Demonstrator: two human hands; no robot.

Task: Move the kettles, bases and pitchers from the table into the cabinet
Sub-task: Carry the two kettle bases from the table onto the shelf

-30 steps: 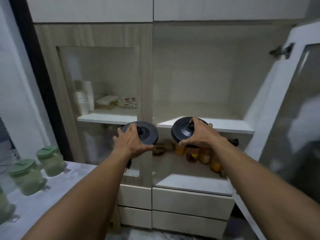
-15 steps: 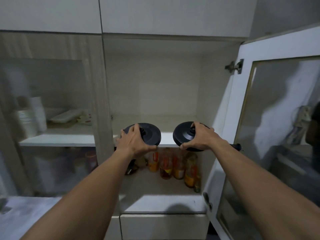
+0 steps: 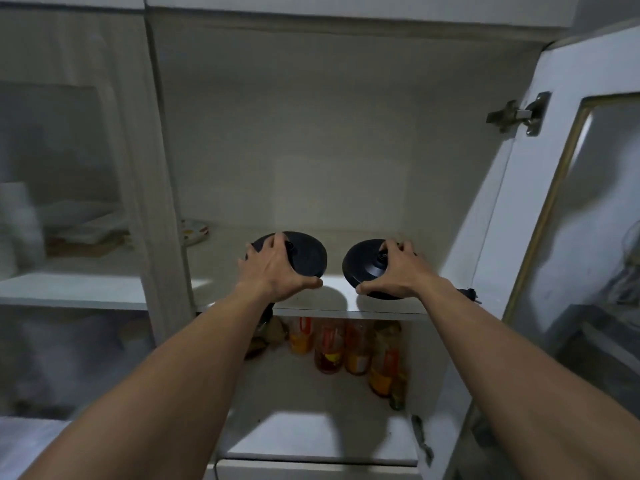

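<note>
Two round black kettle bases are over the front of the cabinet's middle shelf [image 3: 332,299]. My left hand [image 3: 273,271] grips the left base [image 3: 308,256], fingers over its top and thumb under its near rim. My right hand [image 3: 398,275] grips the right base [image 3: 363,268] the same way; that base is tilted toward me. A black cord end [image 3: 467,294] hangs beside my right forearm. Whether the bases touch the shelf I cannot tell. No kettles or pitchers are in view.
The cabinet's right door [image 3: 561,202] stands open, its hinge [image 3: 519,114] at the upper right. Several bottles [image 3: 346,348] with orange contents fill the lower shelf. A patterned plate [image 3: 194,232] lies at the shelf's back left. Behind the left glass door [image 3: 69,185] are stacked dishes.
I have come closer to the cabinet and both hands have carried the bases forward, from in front of the shelf edge to over the shelf. The table and green pitchers left the view.
</note>
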